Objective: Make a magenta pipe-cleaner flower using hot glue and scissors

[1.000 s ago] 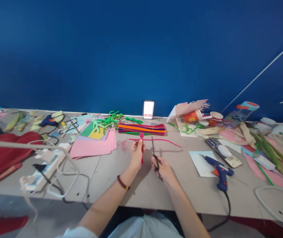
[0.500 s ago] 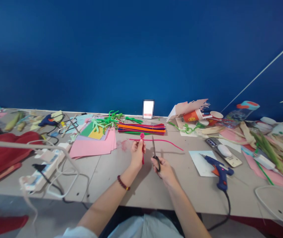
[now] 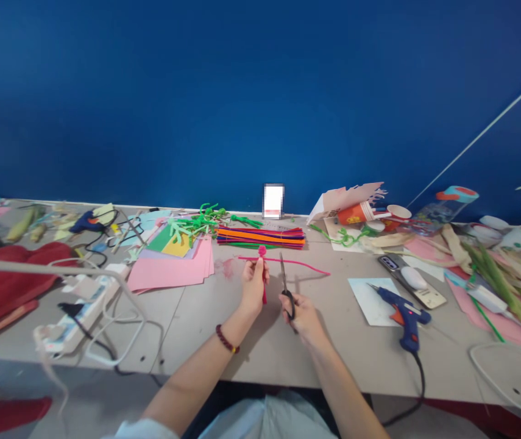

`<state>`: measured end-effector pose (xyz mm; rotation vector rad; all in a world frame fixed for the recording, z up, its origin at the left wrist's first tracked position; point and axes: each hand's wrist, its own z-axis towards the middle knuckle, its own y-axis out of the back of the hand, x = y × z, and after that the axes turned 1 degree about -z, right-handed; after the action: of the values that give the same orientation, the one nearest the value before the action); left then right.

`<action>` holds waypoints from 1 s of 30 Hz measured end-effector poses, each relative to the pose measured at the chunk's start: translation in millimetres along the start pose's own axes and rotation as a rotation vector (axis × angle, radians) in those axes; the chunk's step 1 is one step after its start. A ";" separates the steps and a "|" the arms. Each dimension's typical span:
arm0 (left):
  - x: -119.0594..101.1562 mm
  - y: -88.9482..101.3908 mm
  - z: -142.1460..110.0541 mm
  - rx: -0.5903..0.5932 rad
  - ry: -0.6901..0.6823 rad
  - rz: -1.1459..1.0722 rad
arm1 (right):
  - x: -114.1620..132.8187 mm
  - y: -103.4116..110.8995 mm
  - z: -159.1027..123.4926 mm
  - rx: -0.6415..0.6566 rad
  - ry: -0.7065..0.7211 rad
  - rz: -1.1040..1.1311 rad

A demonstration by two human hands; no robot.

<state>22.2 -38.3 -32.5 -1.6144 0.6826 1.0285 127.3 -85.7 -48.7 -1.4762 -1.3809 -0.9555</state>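
Between the thumb and fingers of my left hand (image 3: 253, 283) is a pinched pink pipe cleaner (image 3: 301, 263). A small curled pink knot stands above the thumb, a long strand runs off to the right, and a short tail hangs below the palm. My right hand (image 3: 303, 314) grips a pair of scissors (image 3: 283, 277) with black handles, the blades pointing up and away from me. The blade tips come close to the long pink strand; whether they touch it I cannot tell. Just beyond both hands lies a bundle of coloured pipe cleaners (image 3: 260, 237).
Right of my hands a blue glue gun (image 3: 404, 314) rests on a pale sheet, near a phone (image 3: 429, 296) topped by a white oval object. Pink paper (image 3: 169, 271) and green pipe-cleaner pieces (image 3: 205, 216) lie left. A power strip (image 3: 89, 311) with cables sits farther left.
The free right end of the pink strand dipped, then came back up and slightly left. Both hands have stayed nearly still, keeping their holds; the scissors have shifted only slightly.
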 end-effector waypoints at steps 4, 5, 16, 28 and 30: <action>4.0 0.6 -0.7 0.022 -0.007 0.044 | -0.8 1.9 -0.7 0.035 -0.043 0.090; 5.4 0.9 -0.9 0.028 -0.005 0.044 | -1.1 3.0 -0.9 0.051 -0.045 0.117; 6.7 0.4 -2.0 0.092 0.041 0.062 | 2.7 9.5 -0.2 0.072 -0.032 0.209; 5.7 -0.7 -0.9 0.088 0.045 0.036 | -0.4 11.8 2.3 0.001 0.015 0.065; 6.2 -0.1 0.1 0.084 0.054 0.018 | -4.2 12.1 4.0 -0.012 0.032 0.038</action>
<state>25.1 -37.7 -37.9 -1.5707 0.7681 0.9599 138.9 -83.3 -55.1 -1.4849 -1.3225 -0.9610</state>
